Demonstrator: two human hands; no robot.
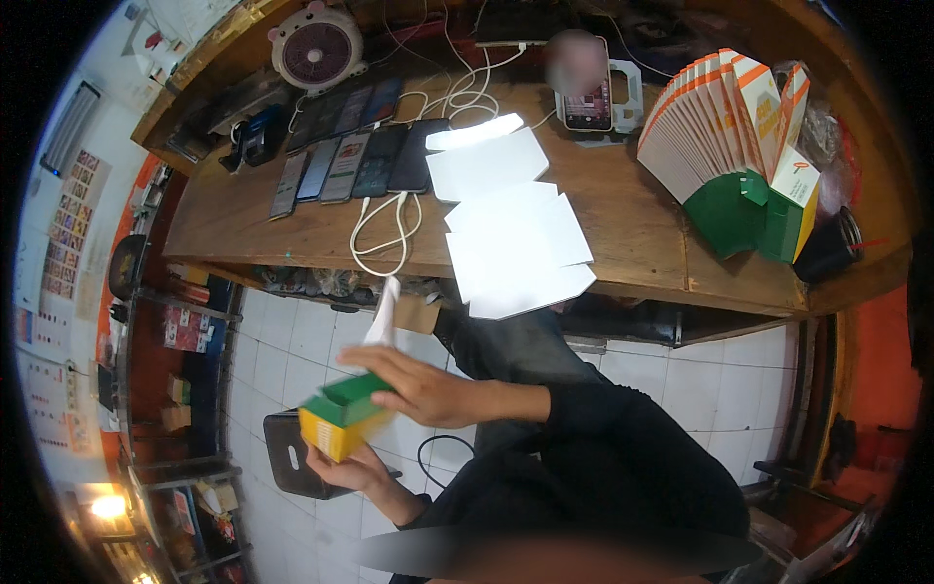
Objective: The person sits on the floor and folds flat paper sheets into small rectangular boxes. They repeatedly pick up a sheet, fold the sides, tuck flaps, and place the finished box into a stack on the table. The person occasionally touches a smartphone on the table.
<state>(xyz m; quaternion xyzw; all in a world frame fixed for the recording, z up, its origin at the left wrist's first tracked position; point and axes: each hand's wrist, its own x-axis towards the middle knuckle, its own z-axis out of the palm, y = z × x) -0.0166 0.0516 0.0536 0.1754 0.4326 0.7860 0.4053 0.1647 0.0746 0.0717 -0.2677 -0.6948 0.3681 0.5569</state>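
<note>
A small green-and-yellow carton (336,414) is held in front of my body, tilted and a little blurred. My left hand (348,469) grips it from below, fingers wrapped round the yellow side. Over its green top lies my right hand (423,387), thumb and fingers closed on the upper edge. A thin white flap (383,316) stands up beyond my right fingers; I cannot tell whether it belongs to the carton. On the bench ahead lie a flat unfolded white carton blank (520,248) and another white blank (486,164) behind it.
A wooden bench (632,229) runs across. On it are several phones (345,165), white cables (384,258), a pink animal-shaped fan (316,49), a phone on a stand (589,102), a fanned stack of cartons (705,136) and a black cup (827,248). A dark stool (292,453) stands on the tiled floor.
</note>
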